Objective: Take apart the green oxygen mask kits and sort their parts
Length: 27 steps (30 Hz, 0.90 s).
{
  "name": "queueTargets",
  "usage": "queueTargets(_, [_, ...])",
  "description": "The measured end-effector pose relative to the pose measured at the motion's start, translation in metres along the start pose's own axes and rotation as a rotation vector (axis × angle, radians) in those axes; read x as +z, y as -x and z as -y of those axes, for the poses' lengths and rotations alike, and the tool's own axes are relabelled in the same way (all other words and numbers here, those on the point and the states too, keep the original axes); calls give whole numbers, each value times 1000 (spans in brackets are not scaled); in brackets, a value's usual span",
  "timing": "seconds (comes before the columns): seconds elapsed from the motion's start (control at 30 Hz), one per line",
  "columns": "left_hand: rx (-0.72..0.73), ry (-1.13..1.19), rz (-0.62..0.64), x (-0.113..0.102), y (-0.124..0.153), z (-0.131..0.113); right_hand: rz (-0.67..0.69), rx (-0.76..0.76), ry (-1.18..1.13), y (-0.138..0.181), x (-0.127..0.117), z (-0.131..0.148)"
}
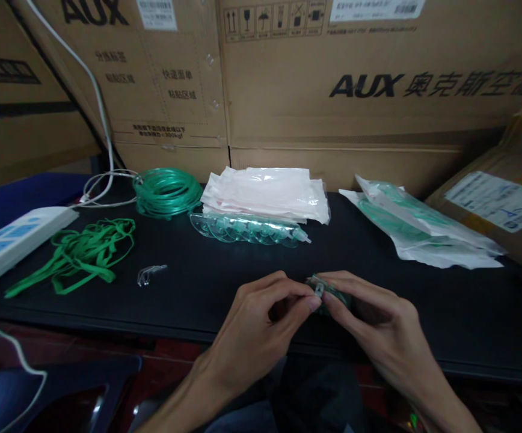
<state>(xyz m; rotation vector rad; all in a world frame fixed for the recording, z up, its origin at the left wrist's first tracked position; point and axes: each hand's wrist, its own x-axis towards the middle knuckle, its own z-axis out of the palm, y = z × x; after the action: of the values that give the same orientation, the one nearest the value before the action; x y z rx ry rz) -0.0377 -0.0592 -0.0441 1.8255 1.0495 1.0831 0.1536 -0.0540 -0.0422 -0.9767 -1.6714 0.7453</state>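
Note:
My left hand (256, 325) and my right hand (369, 319) meet over the front edge of the black table (423, 282). Together they pinch a small clear green mask piece (322, 290) with a small metal clip on it; most of the piece is hidden by my fingers. Behind them lies a nested row of clear green masks (247, 228). A single small clear plastic part (150, 273) lies to the left of my hands.
A coil of green tubing (167, 191), loose green elastic bands (83, 252), a pile of white plastic bags (265, 192) and bagged masks (423, 225) lie on the table. A white power strip (12, 237) sits far left. Cardboard boxes (355, 84) stand behind.

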Motion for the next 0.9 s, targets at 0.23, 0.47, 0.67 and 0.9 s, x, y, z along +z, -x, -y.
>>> queueTargets(0.23, [-29,59,-9,-2,0,-1,36,14,17,0,1,2])
queueTargets(0.47, [-68,120,6,-3,-5,-3,-33,159,31,4,2,-1])
queueTargets(0.67, [-81,17,-115,-2,-3,2,-59,228,-9,4,3,-5])
queueTargets(0.9, [217,-146,-101,-2,-2,7,-58,232,-10,2,3,-1])
